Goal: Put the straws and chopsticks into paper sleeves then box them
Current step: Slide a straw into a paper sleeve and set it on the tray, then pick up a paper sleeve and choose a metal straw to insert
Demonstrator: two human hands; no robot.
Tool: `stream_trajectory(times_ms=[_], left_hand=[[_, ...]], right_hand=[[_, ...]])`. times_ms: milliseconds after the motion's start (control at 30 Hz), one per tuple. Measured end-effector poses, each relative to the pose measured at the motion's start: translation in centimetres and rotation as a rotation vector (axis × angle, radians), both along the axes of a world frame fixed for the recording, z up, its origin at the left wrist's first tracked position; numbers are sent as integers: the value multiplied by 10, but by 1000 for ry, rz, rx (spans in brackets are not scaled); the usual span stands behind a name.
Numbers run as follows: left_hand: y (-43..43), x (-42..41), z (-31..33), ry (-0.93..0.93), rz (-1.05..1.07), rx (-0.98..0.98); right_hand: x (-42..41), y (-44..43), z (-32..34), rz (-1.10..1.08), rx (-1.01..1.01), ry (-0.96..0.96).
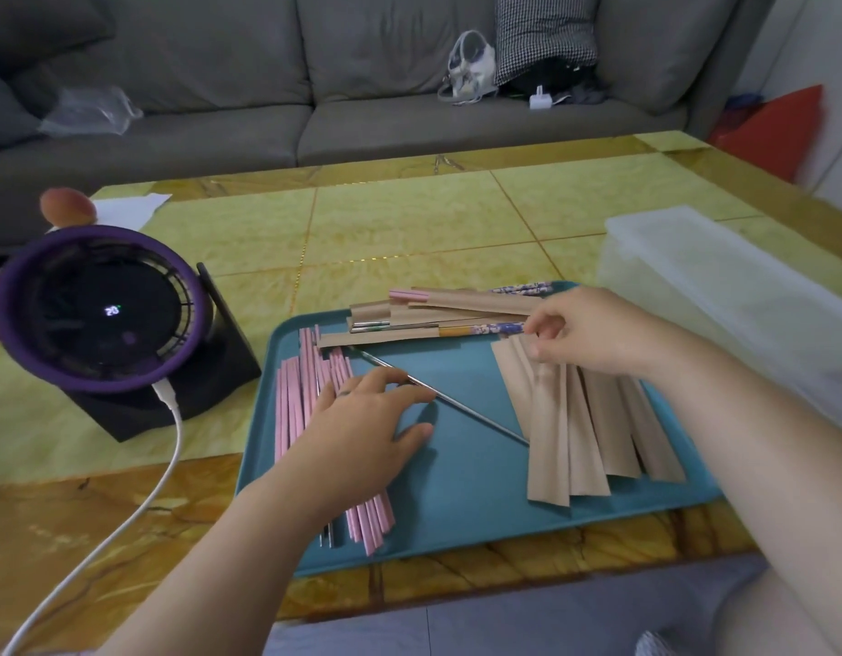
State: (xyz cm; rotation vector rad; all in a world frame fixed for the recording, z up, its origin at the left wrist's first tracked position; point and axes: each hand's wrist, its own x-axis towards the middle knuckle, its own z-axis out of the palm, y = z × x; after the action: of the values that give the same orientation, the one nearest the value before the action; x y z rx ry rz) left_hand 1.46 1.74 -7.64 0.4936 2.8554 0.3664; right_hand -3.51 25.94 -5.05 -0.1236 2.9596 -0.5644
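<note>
Your work surface is a low table tiled in yellow-green marble pattern with amber borders. A teal tray lies at its near edge, right of centre, and a clear plastic box stands just beyond the tray's right end. On the left stands a purple desk fan on a black base, its white cable trailing toward you, with a white sheet of paper and a peach-coloured fruit at the far-left corner.
</note>
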Motion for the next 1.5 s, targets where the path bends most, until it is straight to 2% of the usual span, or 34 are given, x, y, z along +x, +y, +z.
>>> stream_trajectory(times_ms=[133,233,433,567,800,867,967,1000,1067,1100,1200,1267,1333,1400,1500], left_hand=[[2,5,0,-11,-20,-58],[2,6,-1,-6,-35,-83],[-1,10,0,14,-54,-121],[-2,11,0,11,-63,-127],[-2,10,1,19,-41,-110],[-1,10,2,66,-6,-11],[2,12,11,222,73,362],[3,14,15,205,95,509],[4,18,23,14,87,786],[5,19,25,-84,63,858],[2,20,27,-144,48,838],[-4,17,27,-124,82,866],[-14,12,28,-106,164,980],[-24,8,34,-87,275,1106],[-36,8,41,-80,383,1269]], right_hand=[[16,-7,-1,2,180,-131],[20,-12,-1,-17,173,-131],[13,-11,-11,-75,-50,-87],[7,-5,-9,-120,-149,51],[5,2,5,-199,-438,231],[10,-3,13,-202,-564,268],[20,-20,23,-126,-863,171],[23,-28,25,-82,-942,111],[32,-44,25,36,-1021,1],[36,-51,24,99,-1036,-41],[44,-68,24,209,-1099,-122],[43,-69,24,166,-1141,-122],[38,-66,17,96,-1040,-56],[34,-63,4,68,-766,16],[33,-66,-16,121,-396,13]])
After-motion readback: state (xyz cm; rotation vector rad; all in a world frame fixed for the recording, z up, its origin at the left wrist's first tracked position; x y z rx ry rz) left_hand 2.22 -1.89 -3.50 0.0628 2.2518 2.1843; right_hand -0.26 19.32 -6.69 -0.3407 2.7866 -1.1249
